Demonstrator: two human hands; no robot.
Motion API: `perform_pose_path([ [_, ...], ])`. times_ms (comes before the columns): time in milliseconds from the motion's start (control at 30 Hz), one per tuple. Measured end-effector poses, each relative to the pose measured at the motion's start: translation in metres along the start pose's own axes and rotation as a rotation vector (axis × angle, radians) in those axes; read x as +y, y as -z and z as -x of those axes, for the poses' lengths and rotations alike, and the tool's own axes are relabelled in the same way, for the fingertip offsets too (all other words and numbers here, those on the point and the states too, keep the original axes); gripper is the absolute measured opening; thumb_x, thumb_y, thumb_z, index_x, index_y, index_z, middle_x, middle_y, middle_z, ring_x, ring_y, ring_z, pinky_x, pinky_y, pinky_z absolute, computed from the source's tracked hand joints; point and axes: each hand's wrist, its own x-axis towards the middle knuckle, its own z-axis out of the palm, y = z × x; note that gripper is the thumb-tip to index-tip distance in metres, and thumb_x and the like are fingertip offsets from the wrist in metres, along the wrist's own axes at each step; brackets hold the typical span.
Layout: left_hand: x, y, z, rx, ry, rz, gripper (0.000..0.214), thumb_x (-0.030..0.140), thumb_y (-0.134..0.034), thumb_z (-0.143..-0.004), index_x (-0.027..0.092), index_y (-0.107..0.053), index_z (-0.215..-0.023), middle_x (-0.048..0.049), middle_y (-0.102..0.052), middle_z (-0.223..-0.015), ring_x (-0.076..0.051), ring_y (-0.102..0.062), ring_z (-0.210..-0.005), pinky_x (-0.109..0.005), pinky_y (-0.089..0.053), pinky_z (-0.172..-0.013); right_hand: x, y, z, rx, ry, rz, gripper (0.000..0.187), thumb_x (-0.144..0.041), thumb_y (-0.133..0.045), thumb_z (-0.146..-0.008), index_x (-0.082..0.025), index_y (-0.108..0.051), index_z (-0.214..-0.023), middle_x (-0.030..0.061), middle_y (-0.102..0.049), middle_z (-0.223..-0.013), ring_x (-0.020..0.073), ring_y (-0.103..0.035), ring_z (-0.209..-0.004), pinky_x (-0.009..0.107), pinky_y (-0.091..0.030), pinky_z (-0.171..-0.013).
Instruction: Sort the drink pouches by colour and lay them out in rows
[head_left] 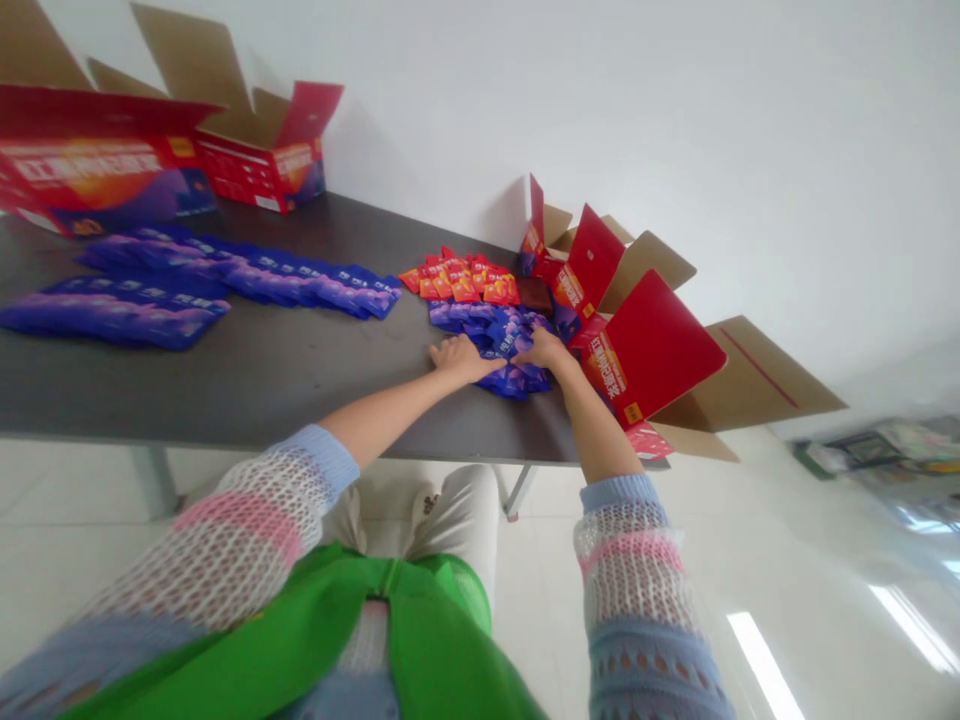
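Blue-purple sachets [487,322] lie in an overlapping pile on the dark table, in front of a group of small red-orange sachets [463,278]. My left hand [459,356] rests at the pile's left front edge. Its thumb stretches onto the purple sachets, apart from the fingers, which lie on the table side. Over the right part of the same pile is my right hand [541,349], thumb and fingers spread and touching the sachets. No sachet is seen lifted in either hand. A small dark brown item [535,295] sits behind the pile, beside the red sachets.
Open red cartons [607,370] with raised flaps line the table's right end. More open cartons [262,170] stand at the back left. Long overlapping rows of purple sachets [300,280] lie on the left of the table [315,390]. A white wall rises behind.
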Motion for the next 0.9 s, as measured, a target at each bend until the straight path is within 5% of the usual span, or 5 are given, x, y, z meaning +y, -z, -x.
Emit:
perform_pose_path([
  [200,-0.003,0.000,-0.023,-0.185,-0.033,0.130,0.089,0.066,-0.092,-0.048,0.014,-0.073,-0.117,-0.0297,-0.068,-0.128,-0.055,-0.055,-0.130,-0.062,-0.040,-0.106,0.005,0.011,0.005,-0.092,-0.002,0.133,0.074,-0.040,-0.092,-0.070,-0.007,-0.067,-0.131,0.0255,-0.064,-0.139,0.0392,-0.063,-0.130,0.043,-0.050,-0.107],
  [367,-0.015,0.012,-0.030,-0.278,-0.059,-0.061,0.062,0.065,-0.090,-0.053,0.017,-0.076,-0.090,-0.0248,-0.075,-0.108,-0.049,-0.065,-0.117,-0.048,-0.050,-0.093,0.001,0.014,0.013,0.012,0.029,0.070,0.069,-0.042,-0.088,-0.075,-0.008,-0.069,-0.131,0.0239,-0.069,-0.133,0.0394,-0.066,-0.125,0.041,-0.052,-0.101],
  [567,-0.030,0.027,-0.014,-0.299,-0.248,-0.158,0.048,0.065,-0.072,-0.078,0.018,-0.068,-0.084,-0.0213,-0.075,-0.104,-0.041,-0.070,-0.107,-0.038,-0.050,-0.082,-0.016,-0.010,0.022,0.103,0.112,-0.256,0.050,-0.039,-0.090,-0.072,-0.010,-0.073,-0.110,0.0169,-0.075,-0.115,0.0344,-0.069,-0.117,0.037,-0.052,-0.099],
  [733,-0.058,0.036,0.001,-0.247,-0.447,-0.002,0.034,0.054,-0.065,-0.087,0.021,-0.059,-0.089,-0.0124,-0.072,-0.092,-0.033,-0.070,-0.092,-0.037,-0.050,-0.079,-0.039,-0.032,0.039,-0.017,0.087,-0.692,0.033,-0.040,-0.087,-0.072,-0.018,-0.063,-0.072,0.0025,-0.067,-0.072,0.0218,-0.067,-0.077,0.031,-0.054,-0.074],
  [900,-0.097,0.044,-0.005,-0.072,-0.341,0.415,0.028,0.045,-0.065,-0.088,0.022,-0.053,-0.098,-0.0037,-0.067,-0.083,-0.024,-0.067,-0.080,-0.035,-0.051,-0.076,-0.060,-0.035,0.047,-0.131,-0.059,-1.130,0.034,-0.035,-0.091,-0.069,-0.019,-0.062,-0.076,-0.0023,-0.066,-0.067,0.0141,-0.062,-0.063,0.028,-0.057,-0.067],
])
